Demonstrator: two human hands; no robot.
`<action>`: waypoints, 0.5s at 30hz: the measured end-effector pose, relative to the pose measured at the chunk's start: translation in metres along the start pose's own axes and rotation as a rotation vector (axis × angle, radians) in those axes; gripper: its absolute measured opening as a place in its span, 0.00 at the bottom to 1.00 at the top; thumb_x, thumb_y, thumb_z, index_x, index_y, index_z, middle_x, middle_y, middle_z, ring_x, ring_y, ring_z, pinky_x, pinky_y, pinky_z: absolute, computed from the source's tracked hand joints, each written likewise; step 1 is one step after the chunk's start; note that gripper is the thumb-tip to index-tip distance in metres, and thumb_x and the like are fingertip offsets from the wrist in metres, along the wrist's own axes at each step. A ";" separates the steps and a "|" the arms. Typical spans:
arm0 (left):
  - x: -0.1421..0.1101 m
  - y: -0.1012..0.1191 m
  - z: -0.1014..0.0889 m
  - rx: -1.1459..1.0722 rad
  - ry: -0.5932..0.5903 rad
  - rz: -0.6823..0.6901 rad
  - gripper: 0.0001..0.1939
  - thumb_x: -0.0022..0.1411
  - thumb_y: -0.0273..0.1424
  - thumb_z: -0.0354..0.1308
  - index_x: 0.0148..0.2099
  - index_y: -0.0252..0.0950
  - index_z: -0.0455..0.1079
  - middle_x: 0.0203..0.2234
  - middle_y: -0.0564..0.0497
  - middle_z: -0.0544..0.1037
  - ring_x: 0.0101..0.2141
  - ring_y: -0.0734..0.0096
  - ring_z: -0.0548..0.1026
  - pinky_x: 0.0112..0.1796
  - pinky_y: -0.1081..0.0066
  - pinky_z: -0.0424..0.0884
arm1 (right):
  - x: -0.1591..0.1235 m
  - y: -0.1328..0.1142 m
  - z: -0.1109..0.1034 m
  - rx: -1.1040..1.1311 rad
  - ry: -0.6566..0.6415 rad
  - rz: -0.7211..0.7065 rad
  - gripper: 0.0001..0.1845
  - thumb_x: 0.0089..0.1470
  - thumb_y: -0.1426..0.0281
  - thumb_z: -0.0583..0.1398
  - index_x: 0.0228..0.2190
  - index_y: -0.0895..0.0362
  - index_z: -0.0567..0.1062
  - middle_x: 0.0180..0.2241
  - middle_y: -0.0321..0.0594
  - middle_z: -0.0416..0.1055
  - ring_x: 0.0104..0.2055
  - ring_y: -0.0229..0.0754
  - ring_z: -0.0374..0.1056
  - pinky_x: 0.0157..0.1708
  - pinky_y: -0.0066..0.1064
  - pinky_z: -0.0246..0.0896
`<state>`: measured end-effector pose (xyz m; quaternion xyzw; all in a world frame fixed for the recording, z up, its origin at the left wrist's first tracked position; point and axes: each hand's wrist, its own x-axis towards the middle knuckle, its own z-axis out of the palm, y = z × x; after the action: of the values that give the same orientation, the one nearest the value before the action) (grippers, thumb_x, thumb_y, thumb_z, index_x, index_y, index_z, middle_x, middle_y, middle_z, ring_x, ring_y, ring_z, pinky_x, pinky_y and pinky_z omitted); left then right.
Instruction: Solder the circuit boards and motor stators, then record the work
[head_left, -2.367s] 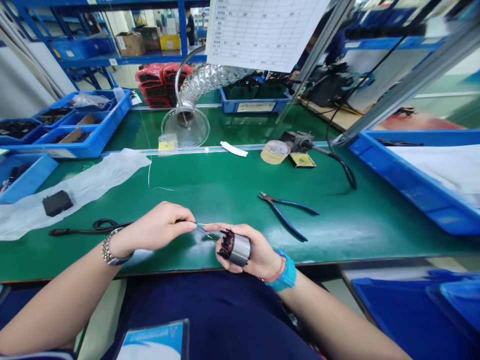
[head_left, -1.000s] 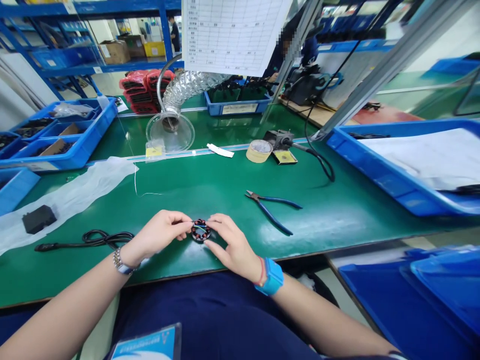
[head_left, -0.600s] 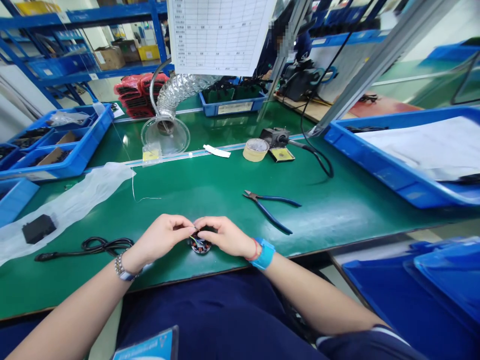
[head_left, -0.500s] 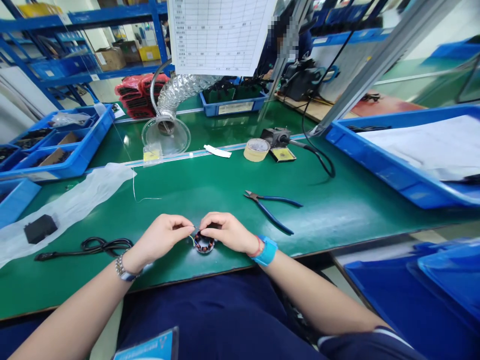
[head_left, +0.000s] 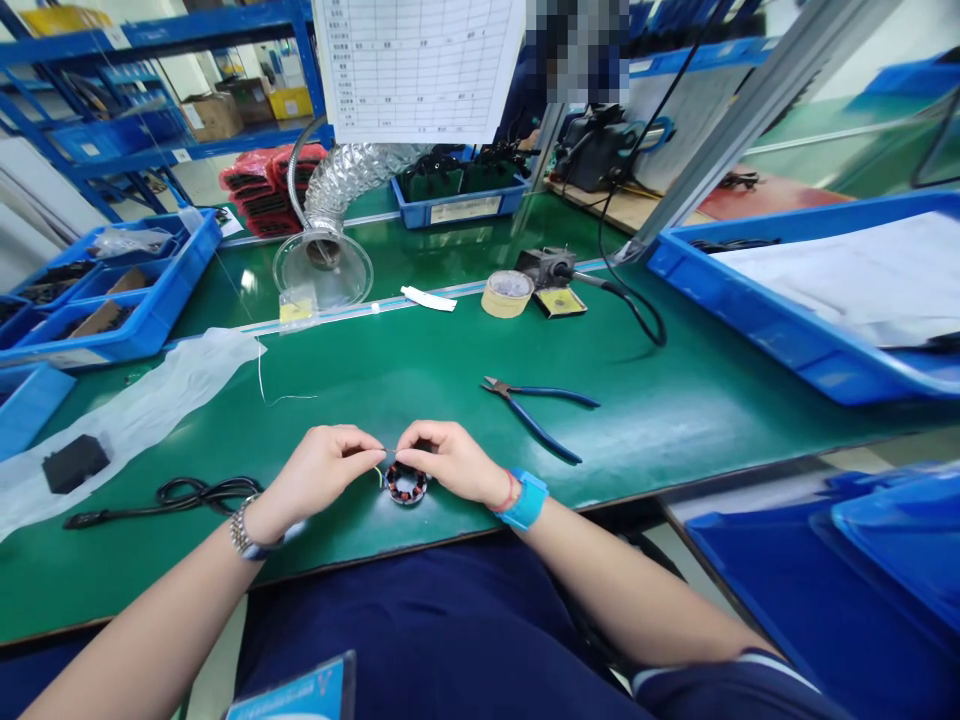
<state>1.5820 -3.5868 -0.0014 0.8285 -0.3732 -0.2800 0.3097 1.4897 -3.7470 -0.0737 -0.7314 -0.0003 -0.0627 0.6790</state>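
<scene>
Head view: copper-wound ring (head_left: 406, 496) on the green bench (head_left: 420, 370), winding already done, lead handling apparently mid-way, left hand (head_left: 326, 468) and right hand (head_left: 451, 463) both pinching what seems a thin lead (head_left: 390, 451) at the ring's 11 o'clock, yellow-green wire (head_left: 379, 476) showing at 9 o'clock.

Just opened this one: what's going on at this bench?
Someone's bare left hand and right hand have their fingertips close together, pinching what looks like a thin wire. Just below them, a round metal part with copper-coloured windings rests on the green workbench. Blue-handled metal cutting pliers lie open to the right, untouched, and a looped black cable lies to the left.
</scene>
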 end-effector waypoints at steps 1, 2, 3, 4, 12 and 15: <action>0.001 -0.001 0.002 0.008 0.005 0.005 0.13 0.57 0.37 0.53 0.31 0.35 0.76 0.28 0.50 0.78 0.29 0.69 0.72 0.33 0.73 0.65 | 0.000 0.000 -0.001 -0.005 0.021 0.009 0.07 0.50 0.67 0.60 0.25 0.58 0.73 0.24 0.35 0.69 0.27 0.35 0.63 0.30 0.28 0.60; 0.002 -0.002 0.004 0.011 0.010 0.007 0.13 0.57 0.37 0.53 0.31 0.35 0.76 0.29 0.50 0.79 0.30 0.69 0.73 0.34 0.72 0.66 | 0.000 0.000 -0.001 -0.030 0.045 0.005 0.07 0.50 0.68 0.60 0.25 0.58 0.73 0.24 0.35 0.69 0.26 0.35 0.62 0.29 0.28 0.60; 0.004 -0.002 0.007 0.010 0.015 0.002 0.13 0.57 0.37 0.53 0.31 0.35 0.76 0.29 0.50 0.79 0.30 0.68 0.73 0.33 0.72 0.66 | -0.001 0.000 -0.002 -0.074 0.070 -0.006 0.06 0.50 0.69 0.60 0.24 0.58 0.73 0.24 0.35 0.69 0.26 0.35 0.62 0.29 0.28 0.59; 0.005 -0.003 0.010 0.006 0.018 -0.008 0.14 0.57 0.37 0.53 0.31 0.35 0.77 0.28 0.50 0.79 0.30 0.68 0.73 0.33 0.72 0.66 | -0.001 0.000 -0.003 -0.127 0.092 -0.021 0.06 0.50 0.70 0.60 0.24 0.58 0.72 0.24 0.35 0.69 0.27 0.35 0.62 0.29 0.28 0.59; 0.008 -0.006 0.013 -0.072 -0.015 -0.053 0.17 0.56 0.40 0.55 0.41 0.35 0.76 0.33 0.49 0.80 0.31 0.66 0.74 0.33 0.71 0.66 | -0.006 -0.001 -0.007 -0.144 0.112 -0.034 0.04 0.51 0.72 0.58 0.27 0.58 0.74 0.27 0.37 0.72 0.30 0.37 0.65 0.33 0.30 0.61; 0.006 -0.007 0.010 -0.080 -0.008 -0.094 0.17 0.57 0.41 0.54 0.36 0.33 0.76 0.28 0.50 0.79 0.28 0.69 0.72 0.29 0.72 0.65 | -0.007 0.000 -0.007 -0.124 0.128 -0.015 0.03 0.50 0.72 0.58 0.27 0.58 0.74 0.28 0.37 0.72 0.30 0.37 0.66 0.33 0.30 0.61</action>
<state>1.5813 -3.5911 -0.0146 0.8310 -0.3236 -0.3122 0.3273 1.4822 -3.7536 -0.0742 -0.7665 0.0415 -0.1143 0.6306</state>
